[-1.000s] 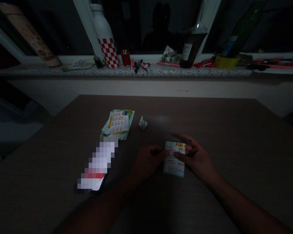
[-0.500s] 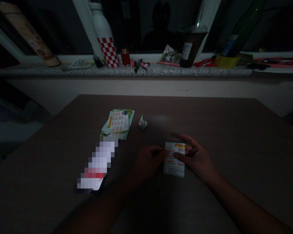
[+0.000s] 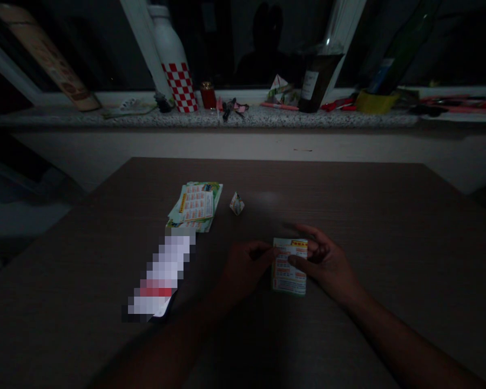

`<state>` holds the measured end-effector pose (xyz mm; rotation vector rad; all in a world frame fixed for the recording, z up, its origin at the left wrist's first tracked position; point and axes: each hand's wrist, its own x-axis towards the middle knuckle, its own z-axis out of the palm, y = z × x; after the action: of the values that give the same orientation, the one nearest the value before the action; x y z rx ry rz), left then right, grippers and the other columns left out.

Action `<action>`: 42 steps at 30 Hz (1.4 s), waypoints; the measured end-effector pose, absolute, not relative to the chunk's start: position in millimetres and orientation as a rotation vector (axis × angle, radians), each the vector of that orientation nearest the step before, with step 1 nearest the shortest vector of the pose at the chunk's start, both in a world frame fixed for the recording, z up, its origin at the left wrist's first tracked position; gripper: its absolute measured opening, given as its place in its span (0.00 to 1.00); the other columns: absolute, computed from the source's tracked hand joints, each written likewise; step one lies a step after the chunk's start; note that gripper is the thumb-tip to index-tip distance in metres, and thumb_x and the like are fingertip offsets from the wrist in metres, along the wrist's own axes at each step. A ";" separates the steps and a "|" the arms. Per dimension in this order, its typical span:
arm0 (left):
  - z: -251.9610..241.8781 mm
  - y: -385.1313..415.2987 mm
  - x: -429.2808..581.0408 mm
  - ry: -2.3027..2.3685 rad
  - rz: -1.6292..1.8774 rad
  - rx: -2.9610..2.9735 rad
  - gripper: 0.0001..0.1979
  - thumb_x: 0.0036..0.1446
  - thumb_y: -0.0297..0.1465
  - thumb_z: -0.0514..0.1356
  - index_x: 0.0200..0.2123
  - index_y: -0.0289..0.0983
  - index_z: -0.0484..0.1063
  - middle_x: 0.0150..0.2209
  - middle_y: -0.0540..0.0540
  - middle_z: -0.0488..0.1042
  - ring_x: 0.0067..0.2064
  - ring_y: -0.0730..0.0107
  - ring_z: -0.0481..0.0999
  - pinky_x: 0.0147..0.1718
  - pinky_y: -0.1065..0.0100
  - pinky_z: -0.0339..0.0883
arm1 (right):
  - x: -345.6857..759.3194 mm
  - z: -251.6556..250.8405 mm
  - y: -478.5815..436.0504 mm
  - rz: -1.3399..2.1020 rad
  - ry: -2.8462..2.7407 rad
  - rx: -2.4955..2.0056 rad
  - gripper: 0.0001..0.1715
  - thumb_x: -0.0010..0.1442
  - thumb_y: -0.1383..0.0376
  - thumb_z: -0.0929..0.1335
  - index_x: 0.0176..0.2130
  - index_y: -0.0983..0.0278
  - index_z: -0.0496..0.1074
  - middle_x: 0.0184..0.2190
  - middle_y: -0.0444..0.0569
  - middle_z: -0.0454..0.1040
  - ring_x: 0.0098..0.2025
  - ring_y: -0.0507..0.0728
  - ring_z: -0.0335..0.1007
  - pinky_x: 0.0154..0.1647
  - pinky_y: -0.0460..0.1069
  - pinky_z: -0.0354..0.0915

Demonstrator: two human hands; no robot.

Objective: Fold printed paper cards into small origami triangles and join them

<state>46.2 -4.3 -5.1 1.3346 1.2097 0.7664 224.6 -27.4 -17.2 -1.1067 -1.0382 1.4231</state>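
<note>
A small sheet of printed paper [image 3: 290, 278], pale with orange print and a yellow strip at its top right, is held up between both hands above the dark table [image 3: 368, 205]. My left hand [image 3: 247, 267] pinches its left edge between thumb and fingers. On the right side my right hand [image 3: 328, 265] grips it, thumb on the front and fingers behind, with the index finger stretched out beyond the top edge. A small folded paper piece [image 3: 237, 203] rests on the table ahead of my left hand. Left of that lies a stack of similar printed leaflets [image 3: 196, 204].
A phone [image 3: 162, 275] with a lit, blurred-out screen lies left of my left arm. Along the granite windowsill [image 3: 251, 119] behind the table stand a red-and-white checked bottle [image 3: 181, 84], a small red jar [image 3: 208, 96], a dark cup [image 3: 311, 89] and a yellow holder [image 3: 375, 101].
Almost nothing differs. Both hands keep their hold on the printed paper, and its top edge has dipped very slightly.
</note>
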 end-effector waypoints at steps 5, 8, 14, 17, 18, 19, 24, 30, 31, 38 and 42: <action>-7.0 -4.3 45.6 1.190 0.769 1.344 0.12 0.53 0.39 0.62 0.32 0.36 0.78 0.30 0.47 0.79 0.31 0.68 0.76 0.27 0.72 0.64 | 223.7 -15.8 -27.3 1.419 -1.043 -1.109 0.35 0.48 0.66 0.75 0.53 0.57 0.63 0.34 0.46 0.81 0.34 0.58 0.79 0.37 0.55 0.75; -9.0 -4.4 45.5 1.181 0.776 1.336 0.13 0.54 0.40 0.61 0.32 0.36 0.78 0.30 0.47 0.79 0.30 0.69 0.75 0.26 0.72 0.63 | 223.4 -15.3 -27.2 1.415 -1.035 -1.119 0.35 0.47 0.66 0.76 0.52 0.57 0.63 0.34 0.46 0.81 0.34 0.58 0.79 0.38 0.56 0.75; -9.4 -4.8 44.7 1.176 0.776 1.347 0.14 0.54 0.41 0.61 0.31 0.35 0.77 0.27 0.48 0.77 0.27 0.72 0.72 0.25 0.73 0.61 | 223.4 -14.4 -27.3 1.413 -1.032 -1.137 0.35 0.47 0.67 0.76 0.52 0.58 0.62 0.34 0.46 0.81 0.33 0.57 0.79 0.37 0.54 0.75; -8.0 -4.6 44.7 1.183 0.770 1.356 0.14 0.55 0.41 0.61 0.30 0.35 0.77 0.27 0.48 0.77 0.27 0.72 0.72 0.24 0.73 0.60 | 223.6 -14.5 -27.4 1.410 -1.042 -1.131 0.35 0.47 0.67 0.76 0.52 0.58 0.63 0.34 0.46 0.81 0.34 0.57 0.79 0.36 0.53 0.75; -7.7 -4.5 44.7 1.183 0.768 1.358 0.14 0.55 0.41 0.60 0.30 0.35 0.77 0.27 0.48 0.77 0.27 0.72 0.72 0.24 0.73 0.60 | 223.7 -14.8 -27.4 1.407 -1.045 -1.129 0.35 0.47 0.66 0.76 0.52 0.58 0.63 0.33 0.45 0.81 0.34 0.57 0.79 0.36 0.53 0.75; -7.6 -4.4 44.8 1.178 0.764 1.358 0.14 0.55 0.41 0.60 0.30 0.35 0.77 0.27 0.48 0.77 0.27 0.72 0.72 0.24 0.73 0.60 | 223.8 -15.3 -27.4 1.406 -1.049 -1.127 0.35 0.47 0.66 0.76 0.52 0.58 0.63 0.33 0.45 0.81 0.34 0.57 0.79 0.36 0.53 0.75; -9.0 -4.0 45.3 1.160 0.773 1.308 0.14 0.54 0.40 0.61 0.31 0.35 0.77 0.27 0.48 0.77 0.27 0.72 0.72 0.24 0.73 0.60 | 224.3 -17.4 -27.1 1.438 -1.026 -1.106 0.36 0.47 0.65 0.76 0.53 0.57 0.63 0.35 0.46 0.81 0.35 0.58 0.79 0.37 0.54 0.74; -7.9 -4.1 45.0 1.169 0.756 1.307 0.14 0.54 0.40 0.61 0.30 0.35 0.77 0.27 0.48 0.77 0.26 0.72 0.72 0.23 0.73 0.60 | 224.0 -17.6 -26.9 1.436 -1.030 -1.095 0.34 0.48 0.67 0.75 0.52 0.56 0.63 0.34 0.45 0.81 0.34 0.58 0.79 0.37 0.54 0.75; -7.8 -4.1 44.9 1.175 0.756 1.308 0.14 0.54 0.40 0.61 0.30 0.35 0.77 0.27 0.48 0.77 0.26 0.72 0.72 0.23 0.73 0.60 | 224.1 -17.9 -26.9 1.433 -1.030 -1.094 0.34 0.48 0.67 0.75 0.52 0.57 0.63 0.34 0.45 0.81 0.34 0.58 0.79 0.36 0.54 0.75; -9.1 -4.1 45.0 1.125 0.775 1.262 0.13 0.54 0.40 0.62 0.32 0.35 0.77 0.30 0.48 0.79 0.29 0.71 0.74 0.26 0.73 0.63 | 225.6 -20.7 -27.1 1.460 -1.014 -1.077 0.35 0.49 0.67 0.75 0.54 0.57 0.62 0.34 0.45 0.81 0.34 0.57 0.79 0.37 0.54 0.74; -4.9 -4.0 45.4 1.145 0.775 1.284 0.11 0.52 0.38 0.64 0.32 0.35 0.77 0.30 0.48 0.78 0.30 0.71 0.74 0.27 0.73 0.63 | 225.4 -20.7 -27.1 1.456 -1.010 -1.075 0.34 0.49 0.68 0.75 0.53 0.57 0.62 0.35 0.45 0.81 0.35 0.56 0.79 0.37 0.53 0.74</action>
<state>45.4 -4.0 -4.9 1.2840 1.1450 0.7752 225.4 -27.1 -20.7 -1.0745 -1.0102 1.4558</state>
